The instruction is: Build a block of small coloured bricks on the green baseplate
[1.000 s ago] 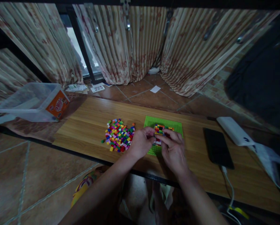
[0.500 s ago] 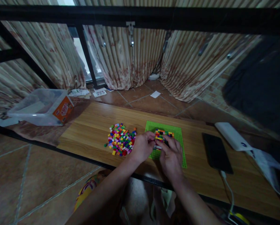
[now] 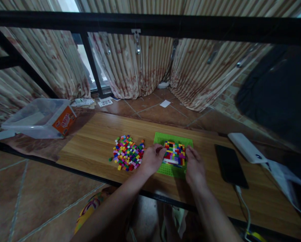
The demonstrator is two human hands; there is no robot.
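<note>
A multicoloured block of small toy bricks sits over the green studded baseplate, and its patterned top is in plain sight. My left hand is at the block's left edge, fingers curled and thumb and fingertips against that side. Along the opposite edge, my right hand grips with bent fingers, partly hidden behind the back of the hand. Whether the block is pressed onto the baseplate or slightly raised, I cannot tell. Left of my left hand lies a loose pile of small coloured bricks.
A black phone with a white cable lies to the right on the wooden table, beside a white power bank. A clear plastic bin with an orange label stands beyond the table's left end. Curtains hang behind.
My right hand has moved off the top of the brick block to its right side, uncovering the pattern. My left hand stays at the left edge. The camera view has shifted slightly.
</note>
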